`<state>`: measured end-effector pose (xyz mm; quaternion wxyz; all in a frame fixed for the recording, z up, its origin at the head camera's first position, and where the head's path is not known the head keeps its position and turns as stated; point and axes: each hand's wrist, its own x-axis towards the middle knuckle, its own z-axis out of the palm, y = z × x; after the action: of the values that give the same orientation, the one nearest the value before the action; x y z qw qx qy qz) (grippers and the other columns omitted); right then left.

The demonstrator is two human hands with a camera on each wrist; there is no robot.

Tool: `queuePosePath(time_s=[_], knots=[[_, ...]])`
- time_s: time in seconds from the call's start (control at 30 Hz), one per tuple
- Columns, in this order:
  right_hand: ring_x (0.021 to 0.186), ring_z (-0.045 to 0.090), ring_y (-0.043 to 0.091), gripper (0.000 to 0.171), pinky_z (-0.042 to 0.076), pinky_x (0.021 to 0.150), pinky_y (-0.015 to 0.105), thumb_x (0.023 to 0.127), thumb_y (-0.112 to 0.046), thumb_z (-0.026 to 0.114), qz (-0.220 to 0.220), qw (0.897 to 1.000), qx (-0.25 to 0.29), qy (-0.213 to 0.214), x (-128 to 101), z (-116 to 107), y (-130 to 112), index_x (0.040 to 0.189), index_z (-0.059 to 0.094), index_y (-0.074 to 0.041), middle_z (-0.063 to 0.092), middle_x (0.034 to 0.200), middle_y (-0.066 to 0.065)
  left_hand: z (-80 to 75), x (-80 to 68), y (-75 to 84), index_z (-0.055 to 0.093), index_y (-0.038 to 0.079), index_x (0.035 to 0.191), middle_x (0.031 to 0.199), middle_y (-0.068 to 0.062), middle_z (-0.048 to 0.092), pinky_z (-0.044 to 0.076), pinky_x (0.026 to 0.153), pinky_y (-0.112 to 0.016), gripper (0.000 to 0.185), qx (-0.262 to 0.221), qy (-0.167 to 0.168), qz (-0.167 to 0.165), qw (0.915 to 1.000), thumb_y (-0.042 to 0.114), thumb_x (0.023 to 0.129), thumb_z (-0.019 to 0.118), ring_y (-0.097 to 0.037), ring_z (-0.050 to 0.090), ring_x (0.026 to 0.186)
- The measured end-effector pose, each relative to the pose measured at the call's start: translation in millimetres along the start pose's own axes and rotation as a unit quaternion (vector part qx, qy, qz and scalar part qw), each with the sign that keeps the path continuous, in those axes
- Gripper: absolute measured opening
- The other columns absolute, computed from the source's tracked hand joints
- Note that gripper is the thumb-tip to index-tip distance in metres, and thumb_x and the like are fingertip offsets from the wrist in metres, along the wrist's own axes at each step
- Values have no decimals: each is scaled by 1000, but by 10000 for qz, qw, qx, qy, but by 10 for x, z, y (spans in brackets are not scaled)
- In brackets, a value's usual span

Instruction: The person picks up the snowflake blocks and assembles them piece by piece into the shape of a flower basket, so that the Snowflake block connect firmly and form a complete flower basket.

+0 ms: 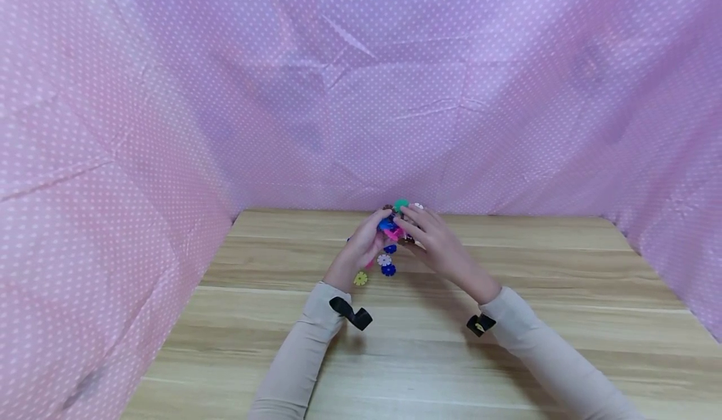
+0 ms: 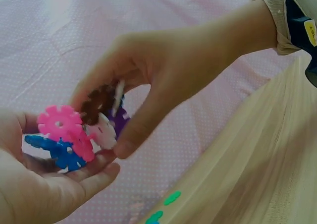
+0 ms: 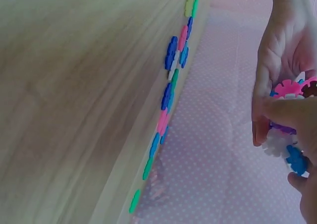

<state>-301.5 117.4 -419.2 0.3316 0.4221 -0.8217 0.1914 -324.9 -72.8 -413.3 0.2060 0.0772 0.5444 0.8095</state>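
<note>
Both hands meet over the far middle of the wooden table (image 1: 507, 345) around a cluster of plastic snowflake discs (image 1: 392, 227). My left hand (image 1: 368, 239) cradles the cluster (image 2: 74, 135) in its curled fingers: pink, blue, white, purple and brown discs slotted together. My right hand (image 1: 424, 232) comes from the right, and its thumb and fingers (image 2: 126, 144) pinch the brown and white discs at the cluster's top. In the right wrist view, the left hand's palm (image 3: 280, 60) sits behind the cluster (image 3: 287, 140).
Loose discs lie on the table under the hands: white (image 1: 384, 259), blue (image 1: 388, 270), yellow (image 1: 360, 278). Several more discs (image 3: 171, 85) lie in a row near the table's far edge. Pink dotted cloth (image 1: 361, 94) walls in the left, back and right sides.
</note>
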Motion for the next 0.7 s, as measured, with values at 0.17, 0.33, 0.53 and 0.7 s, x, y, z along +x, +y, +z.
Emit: queuePosePath(time_s=[0.17,0.33,0.53,0.7], knots=[[126,59,44,60,47,107,59,72,-2,89,258,9985,426,225,0,-57,-14,128,68,-1,63,136,23,2,-15,33,40,0,149,122,-5,61,47,112,-41,59,278,-298,0,9992,43,110,29,-9,67,102],[122,64,38,55,50,108,45,76,0,86,1011,9813,1626,200,-4,-81,-37,128,67,-1,67,132,20,-17,-26,45,37,-6,149,125,-10,59,38,120,-51,72,241,-489,-17,9985,52,109,23,-12,67,102],[105,70,12,33,54,97,20,86,1,78,2325,9203,3140,177,-5,-115,-44,118,72,1,75,113,16,-34,-4,32,42,1,148,117,-3,66,39,118,-52,68,269,-510,51,9983,53,109,24,-13,68,99],[88,65,4,26,57,79,20,94,-7,72,3172,8619,3953,137,4,-178,-14,118,71,3,74,102,2,-31,3,32,48,10,137,109,4,64,36,115,-51,45,105,-580,278,9979,42,108,36,-14,61,104]])
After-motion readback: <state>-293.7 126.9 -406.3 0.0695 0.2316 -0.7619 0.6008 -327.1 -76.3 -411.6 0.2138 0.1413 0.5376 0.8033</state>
